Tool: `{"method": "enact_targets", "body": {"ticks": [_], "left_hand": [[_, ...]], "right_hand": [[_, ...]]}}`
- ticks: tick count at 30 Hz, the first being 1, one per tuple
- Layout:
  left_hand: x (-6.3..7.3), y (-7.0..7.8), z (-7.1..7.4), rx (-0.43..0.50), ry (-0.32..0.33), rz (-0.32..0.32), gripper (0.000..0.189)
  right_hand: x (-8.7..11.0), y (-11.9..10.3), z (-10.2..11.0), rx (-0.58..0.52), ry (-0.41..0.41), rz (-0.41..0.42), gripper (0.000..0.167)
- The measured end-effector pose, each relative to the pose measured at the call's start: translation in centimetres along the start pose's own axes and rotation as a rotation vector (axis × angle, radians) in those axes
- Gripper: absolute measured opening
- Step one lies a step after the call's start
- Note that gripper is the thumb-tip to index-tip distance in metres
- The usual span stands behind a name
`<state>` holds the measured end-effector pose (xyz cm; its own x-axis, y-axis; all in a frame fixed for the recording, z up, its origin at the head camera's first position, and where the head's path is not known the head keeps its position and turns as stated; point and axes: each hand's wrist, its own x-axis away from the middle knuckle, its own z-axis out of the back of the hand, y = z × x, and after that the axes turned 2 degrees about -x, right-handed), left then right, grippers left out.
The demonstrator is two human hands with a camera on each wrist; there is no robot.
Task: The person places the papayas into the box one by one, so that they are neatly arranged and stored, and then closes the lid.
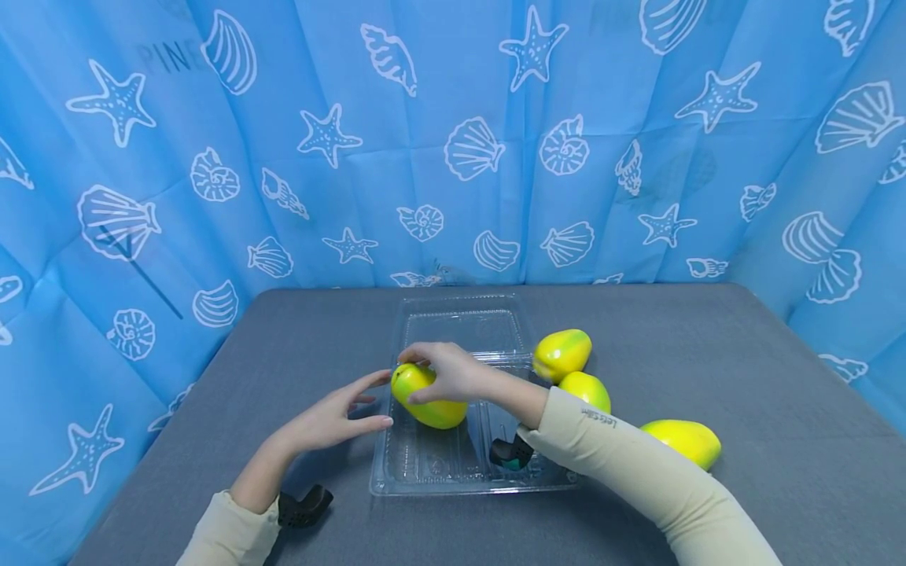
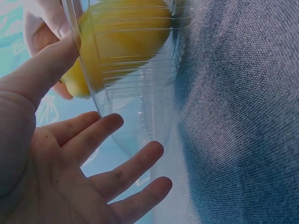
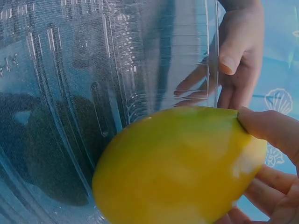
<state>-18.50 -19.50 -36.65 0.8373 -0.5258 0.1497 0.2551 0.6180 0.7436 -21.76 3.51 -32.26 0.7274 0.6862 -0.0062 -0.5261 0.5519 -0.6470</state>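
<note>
My right hand (image 1: 449, 373) grips a glossy yellow mango (image 1: 432, 402) with a green streak, its thumb and fingers about the narrower end. The mango is tilted over the left compartment of a clear plastic clamshell container (image 1: 425, 489). In the right wrist view, the mango (image 3: 173, 168) fills the lower middle, with its wide end toward the container. My left hand (image 1: 333, 413) is spread at the container's left side and holds nothing. In the left wrist view, its fingertips (image 2: 114, 120) are right by the clear wall, and the thumb reaches up to the rim.
The container's lid (image 1: 460, 326) lies opened toward the back. To the container's right are more mangoes: one at the back (image 1: 564, 354), another close in front (image 1: 586, 391), and a third mango (image 1: 685, 442) partly behind the right sleeve. A blue shell-print curtain (image 1: 453, 157) hangs behind the grey table (image 1: 311, 338).
</note>
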Motion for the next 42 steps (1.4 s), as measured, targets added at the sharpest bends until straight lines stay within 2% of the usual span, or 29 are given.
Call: {"method": "enact_targets", "body": {"ticks": [14, 27, 35, 42], "left_hand": [[0.0, 0.0, 0.1, -0.002, -0.004, -0.014, 0.071], [0.0, -0.1, 0.0, -0.004, -0.005, -0.006, 0.071], [-0.1, 0.1, 0.0, -0.012, 0.002, 0.022, 0.072], [-0.1, 0.2, 0.0, -0.012, 0.008, 0.032, 0.072]], "right_hand": [[-0.1, 0.1, -0.4, 0.004, -0.028, -0.006, 0.057], [0.2, 0.4, -0.1, -0.007, -0.011, 0.015, 0.058], [1.3, 0.3, 1.5, -0.03, 0.013, 0.03, 0.053], [3.4, 0.7, 4.0, -0.032, 0.092, 0.033, 0.046]]}}
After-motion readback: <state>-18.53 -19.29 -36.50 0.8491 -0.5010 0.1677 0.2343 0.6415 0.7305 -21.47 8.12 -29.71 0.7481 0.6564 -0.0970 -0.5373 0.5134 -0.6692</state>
